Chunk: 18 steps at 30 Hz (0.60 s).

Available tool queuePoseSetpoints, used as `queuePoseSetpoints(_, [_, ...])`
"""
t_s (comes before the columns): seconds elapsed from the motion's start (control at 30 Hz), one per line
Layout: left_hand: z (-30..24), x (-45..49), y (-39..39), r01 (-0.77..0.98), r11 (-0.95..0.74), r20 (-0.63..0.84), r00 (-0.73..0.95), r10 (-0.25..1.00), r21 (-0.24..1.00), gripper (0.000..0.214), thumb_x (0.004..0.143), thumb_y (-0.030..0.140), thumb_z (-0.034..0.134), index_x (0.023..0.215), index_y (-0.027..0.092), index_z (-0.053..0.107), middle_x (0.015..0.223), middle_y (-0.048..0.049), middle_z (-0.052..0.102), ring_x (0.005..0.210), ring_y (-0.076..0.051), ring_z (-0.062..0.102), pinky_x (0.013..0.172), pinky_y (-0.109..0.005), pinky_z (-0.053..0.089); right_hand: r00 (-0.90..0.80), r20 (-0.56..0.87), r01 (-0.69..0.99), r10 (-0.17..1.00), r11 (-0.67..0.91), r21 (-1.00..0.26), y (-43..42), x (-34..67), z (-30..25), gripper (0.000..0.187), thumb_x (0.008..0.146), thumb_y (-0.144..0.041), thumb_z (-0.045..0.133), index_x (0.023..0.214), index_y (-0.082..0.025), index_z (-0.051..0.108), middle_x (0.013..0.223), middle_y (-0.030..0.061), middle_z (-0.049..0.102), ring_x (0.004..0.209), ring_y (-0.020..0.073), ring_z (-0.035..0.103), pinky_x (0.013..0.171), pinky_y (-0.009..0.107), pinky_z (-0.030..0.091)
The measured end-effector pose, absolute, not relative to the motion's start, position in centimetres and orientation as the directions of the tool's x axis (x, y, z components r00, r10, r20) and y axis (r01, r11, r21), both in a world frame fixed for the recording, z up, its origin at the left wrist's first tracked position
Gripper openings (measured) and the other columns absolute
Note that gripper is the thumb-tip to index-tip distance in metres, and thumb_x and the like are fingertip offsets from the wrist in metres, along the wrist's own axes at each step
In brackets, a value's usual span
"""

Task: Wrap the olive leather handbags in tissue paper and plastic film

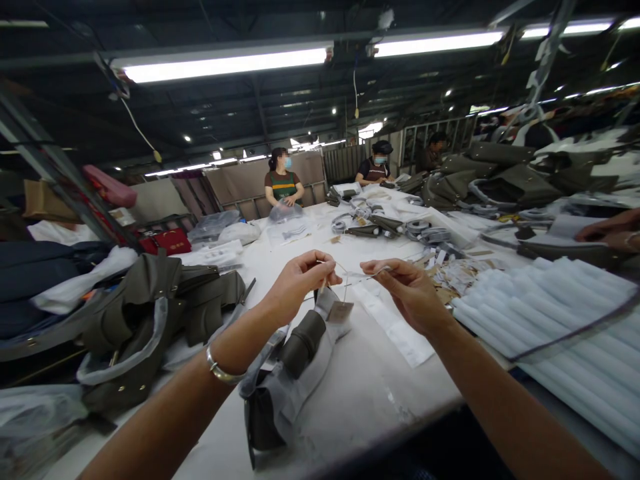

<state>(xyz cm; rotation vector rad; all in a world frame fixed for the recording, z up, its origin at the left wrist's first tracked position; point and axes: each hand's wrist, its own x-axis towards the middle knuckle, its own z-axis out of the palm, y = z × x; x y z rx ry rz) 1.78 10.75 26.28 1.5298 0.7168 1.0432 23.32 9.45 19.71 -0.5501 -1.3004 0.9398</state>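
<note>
My left hand [300, 280] is raised over the white table [360, 393], fingers pinched on one end of a thin clear string. My right hand [407, 290] pinches the other end of the string [357, 273], a short way to the right. A small brown paper tag [341, 311] hangs from the string between both hands. Below the tag lies an olive-green bag [295, 353] partly wrapped in white protective sheet. A silver bracelet sits on my left wrist.
Olive-green bags [150, 320] are heaped on the left. Rows of white foam rolls [545, 313] lie on the right, with a loose white strip [395, 327] beside them. Loose tags [460, 273] and straps litter the middle. Two people work at the far end; another person's hand [607, 230] reaches in at right.
</note>
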Motion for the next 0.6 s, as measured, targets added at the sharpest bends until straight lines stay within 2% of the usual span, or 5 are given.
queuePoseSetpoints(0.17, [26.9, 1.6, 10.7, -0.187, -0.137, 0.210, 0.469, 0.858, 0.973, 0.028, 0.086, 0.033, 0.070, 0.111, 0.020, 0.066, 0.070, 0.0041, 0.054, 0.063, -0.009, 0.053, 0.068, -0.023, 0.051, -0.032, 0.522, -0.216, 0.852, 0.504, -0.836, 9.0, 23.2, 17.8, 0.010, 0.082, -0.033, 0.077, 0.090, -0.027, 0.077, 0.104, 0.0038, 0.077, 0.107, 0.0221, 0.068, 0.101, 0.041, 0.050])
queuePoseSetpoints(0.3, [27.2, 1.5, 10.8, -0.249, -0.096, 0.215, 0.513, 0.831, 0.964, 0.023, 0.087, 0.027, 0.069, 0.108, 0.017, 0.069, 0.076, 0.0019, 0.057, 0.055, -0.003, 0.043, 0.056, -0.015, 0.043, -0.066, 0.571, -0.119, 0.818, 0.562, -0.819, 8.7, 22.5, 16.3, 0.006, 0.082, -0.032, 0.076, 0.085, -0.027, 0.079, 0.097, 0.0046, 0.078, 0.103, 0.0239, 0.069, 0.099, 0.043, 0.051])
queuePoseSetpoints(0.43, [27.5, 1.6, 10.8, -0.328, -0.068, 0.232, 0.494, 0.838, 0.942, 0.021, 0.086, 0.023, 0.070, 0.106, 0.016, 0.071, 0.076, 0.0016, 0.058, 0.053, -0.001, 0.042, 0.052, -0.012, 0.038, -0.152, 0.647, -0.057, 0.747, 0.647, -0.761, 8.3, 22.1, 14.2, 0.009, 0.087, -0.027, 0.071, 0.090, -0.029, 0.079, 0.096, 0.0047, 0.078, 0.105, 0.0245, 0.068, 0.099, 0.044, 0.051])
queuePoseSetpoints(0.53, [27.7, 1.7, 10.6, -0.326, -0.065, 0.224, 0.479, 0.849, 0.943, 0.020, 0.085, 0.023, 0.071, 0.103, 0.016, 0.072, 0.075, 0.0016, 0.058, 0.055, -0.001, 0.045, 0.054, -0.012, 0.039, -0.254, 0.625, 0.001, 0.738, 0.647, -0.763, 7.7, 22.3, 13.5, 0.016, 0.088, -0.030, 0.069, 0.101, -0.029, 0.078, 0.104, 0.0059, 0.077, 0.117, 0.0269, 0.063, 0.107, 0.048, 0.045])
queuePoseSetpoints(0.6, [27.6, 1.8, 10.5, -0.291, -0.061, 0.203, 0.488, 0.849, 0.955, 0.019, 0.085, 0.024, 0.071, 0.103, 0.016, 0.073, 0.076, 0.0011, 0.059, 0.057, -0.002, 0.047, 0.055, -0.012, 0.040, -0.216, 0.597, 0.014, 0.772, 0.614, -0.789, 7.3, 22.2, 14.1, 0.024, 0.090, -0.034, 0.067, 0.111, -0.029, 0.075, 0.116, 0.0063, 0.073, 0.124, 0.0287, 0.058, 0.111, 0.049, 0.040])
